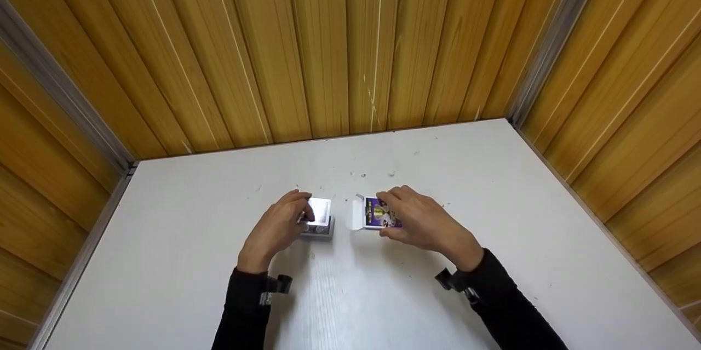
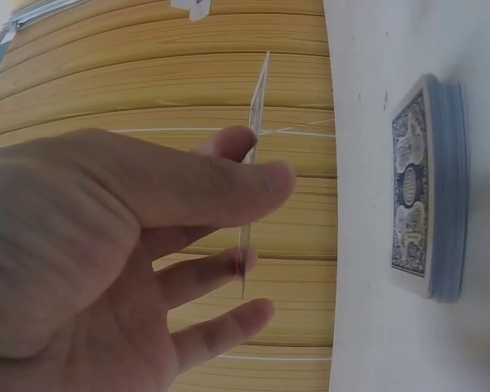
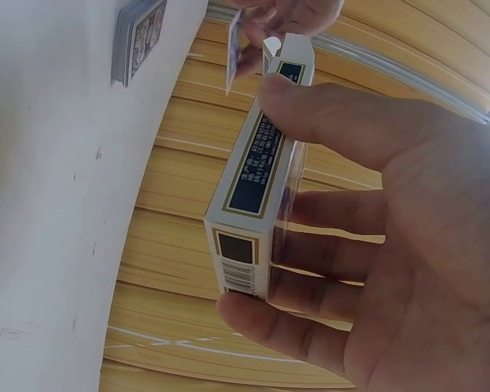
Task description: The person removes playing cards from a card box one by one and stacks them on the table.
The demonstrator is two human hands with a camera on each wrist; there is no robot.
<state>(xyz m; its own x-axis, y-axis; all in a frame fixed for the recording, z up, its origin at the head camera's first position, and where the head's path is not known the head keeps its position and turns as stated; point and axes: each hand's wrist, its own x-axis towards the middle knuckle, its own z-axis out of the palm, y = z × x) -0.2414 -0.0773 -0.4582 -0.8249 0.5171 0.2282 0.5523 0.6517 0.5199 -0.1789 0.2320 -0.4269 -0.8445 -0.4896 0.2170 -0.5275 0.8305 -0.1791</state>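
Note:
My left hand [image 1: 279,224] pinches a playing card [image 2: 260,98] between thumb and fingers, raised off the table. Below and beside it a deck of playing cards [image 2: 410,184] lies stacked, its top card showing an ornate dark-patterned back. From the head view the card's face [image 1: 321,208] looks bright with glare. My right hand [image 1: 424,224] grips a card box [image 3: 249,184] with the thumb along one narrow side and fingers around the other. The box's end flap stands open toward the left hand; a purple-and-yellow picture [image 1: 379,212] shows on its upper face.
A white table [image 1: 164,262] with small marks and specks lies under both hands. Wood-patterned panels [image 1: 328,49] rise behind it, with grey metal posts [image 1: 558,38] at the corners. Small black devices [image 1: 278,284] are strapped to both wrists.

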